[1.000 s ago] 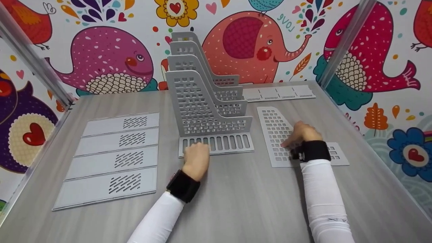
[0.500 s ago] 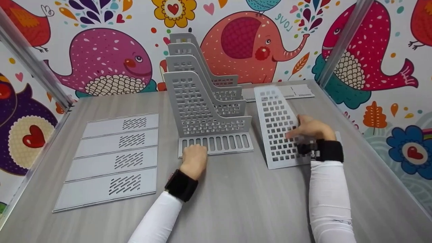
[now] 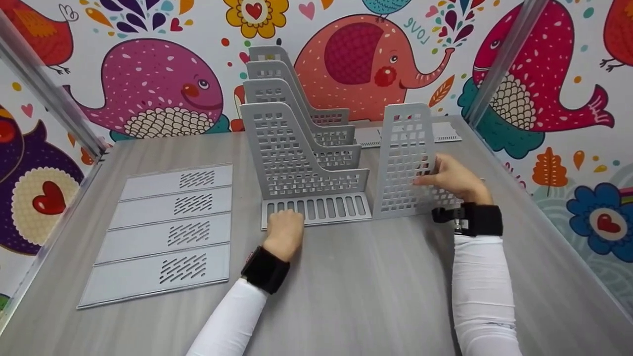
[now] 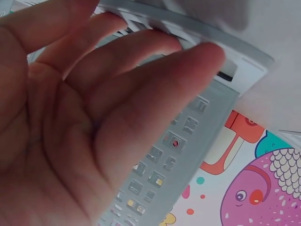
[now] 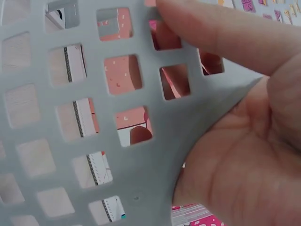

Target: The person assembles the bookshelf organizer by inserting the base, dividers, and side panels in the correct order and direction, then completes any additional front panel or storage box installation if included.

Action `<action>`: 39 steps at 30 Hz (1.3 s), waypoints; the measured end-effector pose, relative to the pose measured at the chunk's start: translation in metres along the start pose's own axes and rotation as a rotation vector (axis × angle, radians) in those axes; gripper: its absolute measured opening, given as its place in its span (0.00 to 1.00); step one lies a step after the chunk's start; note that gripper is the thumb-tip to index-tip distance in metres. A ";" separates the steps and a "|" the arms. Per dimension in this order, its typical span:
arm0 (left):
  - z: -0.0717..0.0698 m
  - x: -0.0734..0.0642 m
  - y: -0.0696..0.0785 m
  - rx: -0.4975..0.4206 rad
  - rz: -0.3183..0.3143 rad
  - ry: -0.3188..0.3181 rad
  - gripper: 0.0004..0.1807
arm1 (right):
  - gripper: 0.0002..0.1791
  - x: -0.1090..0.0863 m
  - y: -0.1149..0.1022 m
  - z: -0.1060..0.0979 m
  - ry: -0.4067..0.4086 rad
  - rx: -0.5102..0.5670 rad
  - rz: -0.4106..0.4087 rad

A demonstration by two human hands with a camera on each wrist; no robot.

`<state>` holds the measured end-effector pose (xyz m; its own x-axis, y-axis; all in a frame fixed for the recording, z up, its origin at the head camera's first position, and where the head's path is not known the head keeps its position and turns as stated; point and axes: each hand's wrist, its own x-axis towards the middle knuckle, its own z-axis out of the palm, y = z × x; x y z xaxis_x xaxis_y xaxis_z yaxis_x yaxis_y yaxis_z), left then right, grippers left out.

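In the head view my left hand (image 3: 284, 231) sits at the front edge of a grey slotted base (image 3: 341, 210). Its lightly bent fingers (image 4: 155, 75) touch the slots in the left wrist view; whether the thumb presses anything is unclear. Several perforated divider panels (image 3: 316, 179) stand upright on the base, one behind another. Just right of it, my right hand (image 3: 457, 175) holds a similar loose perforated panel (image 3: 395, 163) upright. The right wrist view shows one digit on the near face of this panel (image 5: 160, 165) and the other fingers behind it, partly seen through the holes.
Four-part flat plastic sheets are best described as several pale strips (image 3: 198, 232) with slanted slots, lying side by side at the left. Another pale flat strip (image 3: 447, 132) lies at the back right. A patterned wall (image 3: 183, 84) encloses the table (image 3: 341, 296).
My right hand has raised the loose perforated panel from lying on the table to upright and brought it closer to the base. My left hand has stayed at the base.
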<state>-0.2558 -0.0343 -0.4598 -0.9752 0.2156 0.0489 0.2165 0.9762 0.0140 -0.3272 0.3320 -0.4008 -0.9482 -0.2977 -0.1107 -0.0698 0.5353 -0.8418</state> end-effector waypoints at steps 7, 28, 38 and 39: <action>-0.002 -0.002 0.000 -0.003 0.010 0.030 0.11 | 0.23 -0.002 0.000 -0.002 -0.020 -0.012 -0.022; -0.002 -0.003 0.000 0.018 0.033 -0.015 0.11 | 0.31 -0.009 0.005 -0.008 -0.152 -0.053 -0.114; -0.007 -0.001 -0.005 0.095 0.061 -0.063 0.10 | 0.20 0.007 -0.024 0.029 -0.257 -0.137 -0.144; -0.007 -0.001 -0.006 0.095 0.067 -0.059 0.10 | 0.20 0.009 -0.030 0.039 -0.279 -0.143 -0.157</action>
<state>-0.2556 -0.0405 -0.4527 -0.9603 0.2788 -0.0125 0.2789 0.9568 -0.0821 -0.3221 0.2827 -0.3972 -0.8026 -0.5793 -0.1421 -0.2699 0.5652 -0.7795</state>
